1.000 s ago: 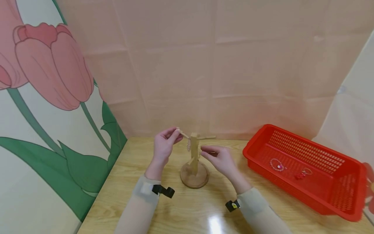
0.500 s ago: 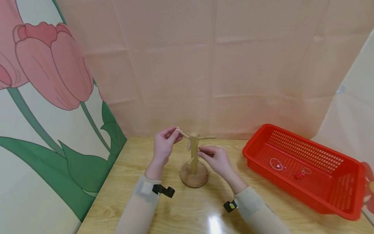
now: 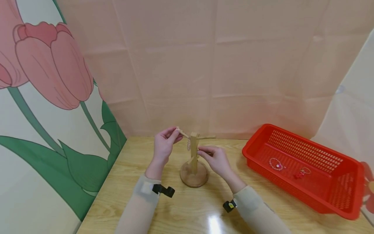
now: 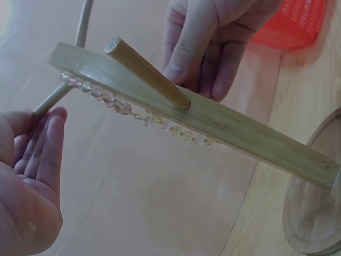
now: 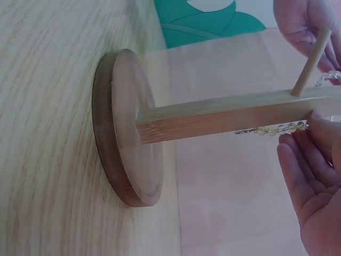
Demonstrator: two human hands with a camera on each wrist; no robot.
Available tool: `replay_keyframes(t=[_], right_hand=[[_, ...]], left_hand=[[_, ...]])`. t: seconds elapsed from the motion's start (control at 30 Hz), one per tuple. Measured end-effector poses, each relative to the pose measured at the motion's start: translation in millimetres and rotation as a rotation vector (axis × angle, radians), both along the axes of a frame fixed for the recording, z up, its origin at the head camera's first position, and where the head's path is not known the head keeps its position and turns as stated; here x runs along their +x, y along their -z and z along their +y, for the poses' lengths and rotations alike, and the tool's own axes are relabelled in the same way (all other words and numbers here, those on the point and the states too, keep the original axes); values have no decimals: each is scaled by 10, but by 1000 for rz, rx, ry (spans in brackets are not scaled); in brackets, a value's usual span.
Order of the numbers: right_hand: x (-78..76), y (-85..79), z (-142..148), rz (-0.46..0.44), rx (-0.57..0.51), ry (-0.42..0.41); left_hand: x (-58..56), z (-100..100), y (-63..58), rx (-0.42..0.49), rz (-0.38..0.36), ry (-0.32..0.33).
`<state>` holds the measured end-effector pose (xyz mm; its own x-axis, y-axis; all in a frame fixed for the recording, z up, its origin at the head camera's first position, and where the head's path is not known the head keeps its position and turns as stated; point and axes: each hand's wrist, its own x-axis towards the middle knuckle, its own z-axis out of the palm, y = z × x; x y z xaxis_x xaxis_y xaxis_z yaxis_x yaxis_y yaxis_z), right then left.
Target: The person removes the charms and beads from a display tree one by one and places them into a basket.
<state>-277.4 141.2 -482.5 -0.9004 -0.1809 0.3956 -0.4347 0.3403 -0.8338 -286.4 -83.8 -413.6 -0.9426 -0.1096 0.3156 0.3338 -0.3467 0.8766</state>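
**R hand now in against the post; L hand same spot**

R hand (image 3: 216, 159) has shifted a bit left since 1 s ago, fingertips now right at the post (image 3: 194, 148), mid-frame in head view. L hand (image 3: 163, 144) hasn't moved: thumb + fingers pinch the outer end of the upper-left peg (image 3: 183, 133).

Upshot: fine work's w/ R hand, approx. halfway up the post. L grip prob. just steadies the stand.

R hand: fingers narrow, seem to pinch the yellowish beads (image 5: 279, 129) (right of ctr., R wrist view), thumb touching the post. Exact hold partly hidden.

Clear beads (image 4: 96, 92), upper left of L wrist view, run along the post by that peg, look hung on it. Same string as the yellowish ones, or a 2nd? Can't tell.

Post upright on round base (image 3: 194, 180), lower ctr. of head view. Red basket (image 3: 318, 183), lower right, has a beaded ring w/ pink bit (image 3: 278, 165) + a small ring w/ red charm (image 3: 298, 175), both well apart from the hands.
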Motion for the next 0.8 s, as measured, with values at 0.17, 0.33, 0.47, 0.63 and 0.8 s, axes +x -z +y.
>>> replay_keyframes(t=[0.17,0.33,0.47,0.63,0.8], right_hand=[[0,15,-10,-9,-18,7],[1,22,-17,-18,-21,11],[0,24,-23,-23,-15,12],[-1,25,-27,-27,-13,12],[4,25,-16,-29,-20,8]], left_hand=[[-7,3,4,8,-8,0],[-20,-2,8,16,-8,8],[-12,-6,2,15,-7,10],[-2,-8,-8,6,-9,1],[-1,0,-5,7,-13,0]])
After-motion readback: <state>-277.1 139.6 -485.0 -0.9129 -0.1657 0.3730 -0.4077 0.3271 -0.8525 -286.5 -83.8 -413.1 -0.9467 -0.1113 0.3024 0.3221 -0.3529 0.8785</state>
